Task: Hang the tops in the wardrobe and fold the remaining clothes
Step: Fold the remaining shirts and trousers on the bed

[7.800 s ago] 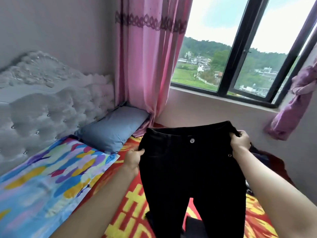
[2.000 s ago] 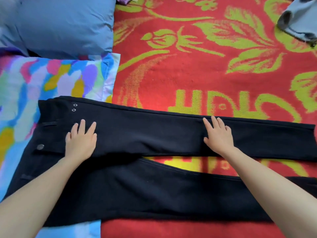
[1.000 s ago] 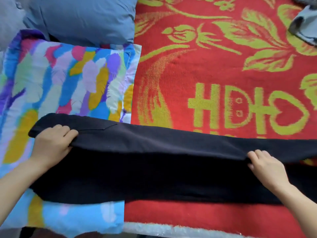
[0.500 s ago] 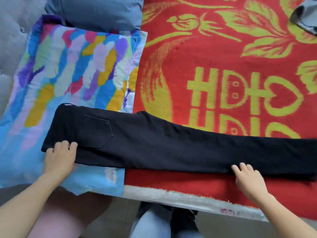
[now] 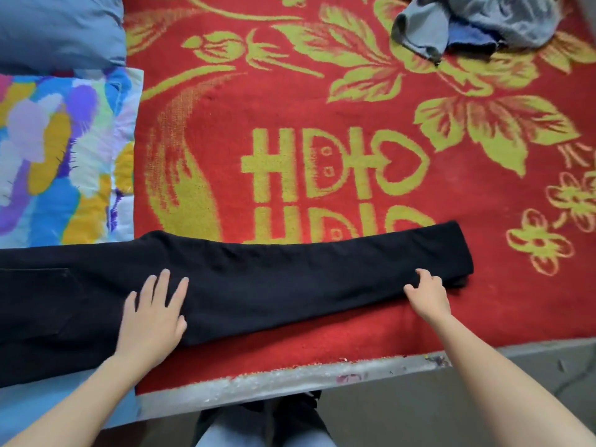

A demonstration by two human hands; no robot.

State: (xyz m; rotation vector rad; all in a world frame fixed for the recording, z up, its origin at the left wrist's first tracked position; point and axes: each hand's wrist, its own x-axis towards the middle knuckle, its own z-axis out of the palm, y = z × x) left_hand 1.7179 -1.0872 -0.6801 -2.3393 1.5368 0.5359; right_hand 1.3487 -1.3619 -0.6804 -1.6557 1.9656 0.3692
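Black trousers (image 5: 274,279) lie folded lengthwise, one leg on the other, across the near part of the bed, waist to the left and hems to the right. My left hand (image 5: 153,317) presses flat on them around the thigh area, fingers spread. Near the hems my right hand (image 5: 427,293) pinches the near edge of the leg with curled fingers. A crumpled grey and blue garment (image 5: 467,24) sits at the far right of the bed.
A red blanket with a yellow-green flower pattern (image 5: 322,108) covers the bed. A colourful pillow (image 5: 61,156) and a blue pillow (image 5: 58,27) lie at the left. The bed's near edge (image 5: 290,379) runs below the trousers, with the floor (image 5: 419,408) beyond it.
Both hands moved right along the folded trousers. The left hand went from the waist to the thigh and lies flat. The right hand now pinches the leg near the hems.
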